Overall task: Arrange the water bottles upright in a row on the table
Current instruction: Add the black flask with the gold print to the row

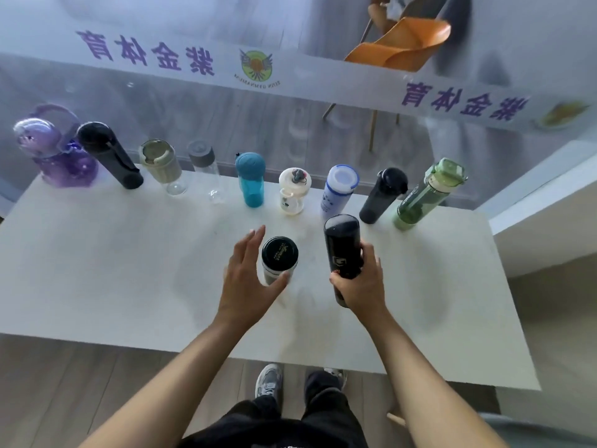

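Standing surface: white rectangular table (97,260), bare under both hands, so there is room to slide bottles back.
Row: nine upright bottles beyond the fingertips along the far edge, from the purple handled jug (61,150) far left of the left hand to the green translucent bottle (426,195) beyond the right hand; likely the line being built.
Tall black cylindrical flask (343,247): upright, nearer than the row, clasped low down so it stays steady.
Right hand (360,286): wrapped around that flask.
Left hand (248,273): spread, cupping but apparently not yet gripping.
Short pale bottle with black lid (278,260): upright just right of the left palm, thumb touching it.
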`<action>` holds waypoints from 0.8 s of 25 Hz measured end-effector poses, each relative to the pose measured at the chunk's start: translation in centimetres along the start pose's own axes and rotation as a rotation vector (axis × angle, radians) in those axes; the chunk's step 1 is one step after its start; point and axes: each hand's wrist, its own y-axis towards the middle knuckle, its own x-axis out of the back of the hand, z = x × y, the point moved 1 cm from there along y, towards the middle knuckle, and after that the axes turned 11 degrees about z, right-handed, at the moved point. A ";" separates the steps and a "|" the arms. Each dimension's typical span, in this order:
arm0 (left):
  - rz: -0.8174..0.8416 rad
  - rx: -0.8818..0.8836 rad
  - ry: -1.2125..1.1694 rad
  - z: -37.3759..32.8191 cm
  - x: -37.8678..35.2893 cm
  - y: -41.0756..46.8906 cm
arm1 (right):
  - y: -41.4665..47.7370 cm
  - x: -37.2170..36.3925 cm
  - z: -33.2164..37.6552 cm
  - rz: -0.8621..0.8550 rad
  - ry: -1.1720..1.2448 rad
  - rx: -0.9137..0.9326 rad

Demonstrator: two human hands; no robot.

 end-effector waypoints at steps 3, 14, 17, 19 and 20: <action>-0.028 -0.096 0.137 -3.0 -0.2 0.8 | -0.6 1.2 0.0 -0.004 0.036 -0.020; 0.174 -0.270 0.368 -11.3 -7.4 3.6 | -1.3 9.8 -4.7 -0.240 0.221 -0.105; 0.211 -0.272 0.393 -13.5 -10.0 4.9 | -0.4 12.7 -7.4 -0.259 0.252 -0.132; 0.220 -0.265 0.399 -14.7 -11.9 5.7 | 0.5 14.6 -9.4 -0.265 0.258 -0.159; 0.226 -0.254 0.402 -15.4 -13.1 6.1 | 1.2 15.7 -10.6 -0.256 0.259 -0.173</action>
